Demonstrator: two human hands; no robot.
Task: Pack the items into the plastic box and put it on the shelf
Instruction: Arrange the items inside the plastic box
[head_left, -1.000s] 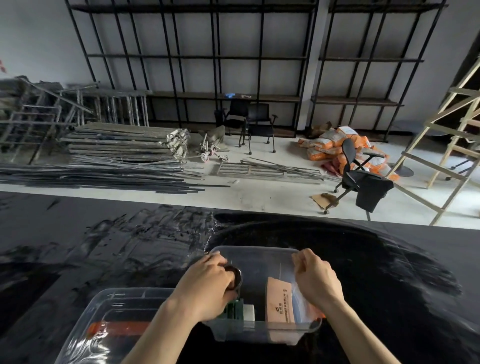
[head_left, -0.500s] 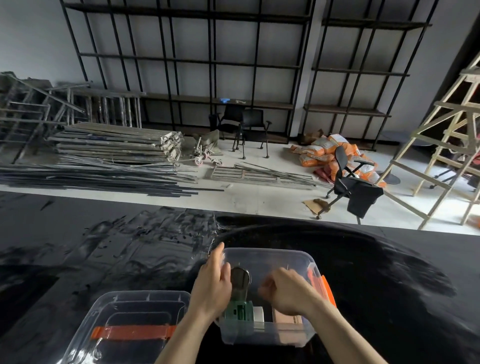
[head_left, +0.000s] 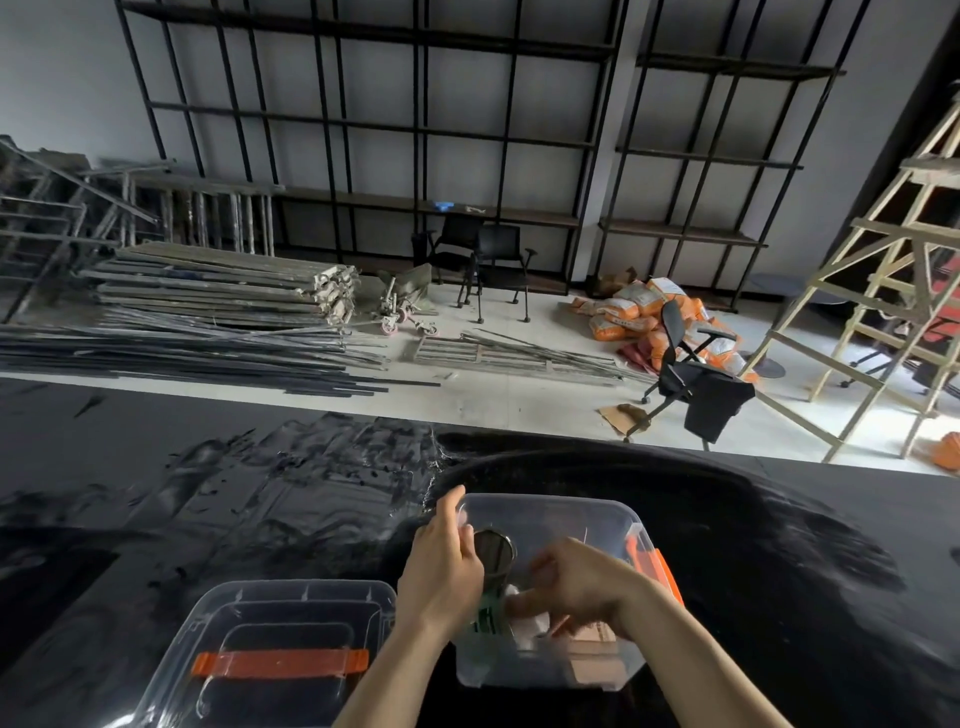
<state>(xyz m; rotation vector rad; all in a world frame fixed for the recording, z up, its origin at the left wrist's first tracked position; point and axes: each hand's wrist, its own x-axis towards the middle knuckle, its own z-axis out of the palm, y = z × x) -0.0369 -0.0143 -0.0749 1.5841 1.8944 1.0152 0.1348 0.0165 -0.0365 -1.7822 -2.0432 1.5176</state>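
**Q:** What lies around the work area, read from left to right?

**A:** On the black table (head_left: 156, 519), at lower left, one clear lid (head_left: 270, 644) with one orange handle strap (head_left: 280, 664) lies flat. Just right of it stands one clear plastic box (head_left: 550, 597), open-topped, with an orange latch (head_left: 657, 569) on its right wall. Beyond the table: a pile of metal rods (head_left: 182, 353) on the floor at left, two black chairs (head_left: 480, 260) against the black shelf frame (head_left: 363, 130), a heap of orange sacks (head_left: 639, 312), one office chair (head_left: 691, 374) draped with dark cloth, and a wooden ladder (head_left: 893, 270) at far right.

**Q:** Where are the hands, and what obstructs the view?

**A:** Two bare hands meet at the box. The left hand (head_left: 441, 571) rests against the box's left wall, fingers loosely curled and the thumb raised along the rim. The right hand (head_left: 576, 587) reaches into the box with fingers bent downward; whether they pinch anything cannot be told, since motion blur and the hand itself hide the contents beneath.

**Q:** What is countable inside the box?

**A:** One round dark disc with a metal rim (head_left: 494, 551) stands between the hands; one green item (head_left: 485, 618) sits below it; a white piece (head_left: 530, 623) and a tan packet (head_left: 597, 654) lie beside these, seen through the wall.
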